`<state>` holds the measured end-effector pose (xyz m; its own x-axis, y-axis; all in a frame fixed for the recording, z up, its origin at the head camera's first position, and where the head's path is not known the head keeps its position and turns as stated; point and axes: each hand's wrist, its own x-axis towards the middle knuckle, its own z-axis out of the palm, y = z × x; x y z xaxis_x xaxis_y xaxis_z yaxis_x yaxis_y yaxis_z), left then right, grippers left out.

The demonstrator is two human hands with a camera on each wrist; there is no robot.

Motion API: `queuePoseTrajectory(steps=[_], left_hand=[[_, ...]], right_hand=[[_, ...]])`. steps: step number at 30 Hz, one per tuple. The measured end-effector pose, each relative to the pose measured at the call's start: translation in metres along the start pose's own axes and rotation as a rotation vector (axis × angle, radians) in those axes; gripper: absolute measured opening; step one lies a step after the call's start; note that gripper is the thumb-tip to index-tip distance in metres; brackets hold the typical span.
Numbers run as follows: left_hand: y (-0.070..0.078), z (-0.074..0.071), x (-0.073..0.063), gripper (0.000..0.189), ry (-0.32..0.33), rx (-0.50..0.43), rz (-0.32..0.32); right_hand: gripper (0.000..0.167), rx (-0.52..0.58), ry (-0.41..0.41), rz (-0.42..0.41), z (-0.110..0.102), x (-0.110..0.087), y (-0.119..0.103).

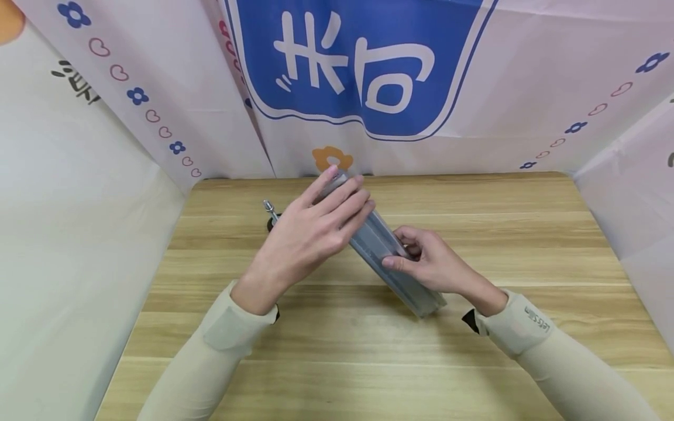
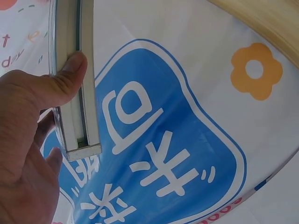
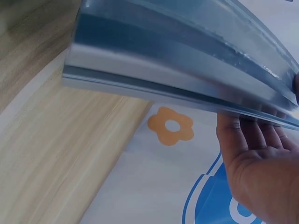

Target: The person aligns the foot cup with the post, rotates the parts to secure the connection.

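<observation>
A long grey metal profile (image 1: 376, 242) is held at a slant over the wooden table, its upper end toward the back wall. Near that end my left hand (image 1: 316, 228) grips it. The left wrist view shows the thumb laid on the slotted side of the profile (image 2: 88, 116), with fingers partly hidden behind. Lower down, my right hand (image 1: 437, 260) holds the profile between thumb and fingers. Fingers of the right hand (image 3: 266, 172) meet the lower edge of the profile (image 3: 163, 65) in the right wrist view.
A threaded metal rod (image 1: 270, 207) with a black part at its base sticks out behind the left hand, mostly hidden by it. The wooden table (image 1: 316, 380) meets a printed cloth wall (image 1: 526, 88) at the back, with cloth also on both sides.
</observation>
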<state>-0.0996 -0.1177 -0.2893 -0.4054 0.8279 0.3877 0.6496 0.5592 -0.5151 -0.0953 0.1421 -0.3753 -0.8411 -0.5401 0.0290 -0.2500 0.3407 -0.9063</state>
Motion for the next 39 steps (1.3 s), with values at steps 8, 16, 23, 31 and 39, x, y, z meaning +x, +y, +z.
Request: queuePoseTrajectory(steps=[8, 16, 23, 31, 39], left_hand=[[-0.0004, 0.0005, -0.0006, 0.049, 0.070, -0.011, -0.050], [-0.0022, 0.0018, -0.0006, 0.045, 0.115, -0.040, -0.075], [-0.0033, 0.0039, 0.0000, 0.045, 0.142, -0.064, -0.097], [-0.0029, 0.0064, -0.0001, 0.043, 0.198, -0.080, -0.124], [-0.0023, 0.0078, -0.0044, 0.059, 0.179, -0.146, -0.164]], right_hand=[[0.030, 0.014, 0.044, 0.006, 0.0020, -0.0025, -0.0007], [0.032, 0.065, 0.075, 0.005, 0.0025, -0.0025, 0.0011], [0.031, 0.095, 0.137, -0.027, 0.0055, -0.0013, 0.0032], [0.030, 0.110, 0.175, -0.066, 0.0086, -0.0004, 0.0051], [0.035, 0.117, 0.191, -0.071, 0.0100, -0.0001, 0.0068]])
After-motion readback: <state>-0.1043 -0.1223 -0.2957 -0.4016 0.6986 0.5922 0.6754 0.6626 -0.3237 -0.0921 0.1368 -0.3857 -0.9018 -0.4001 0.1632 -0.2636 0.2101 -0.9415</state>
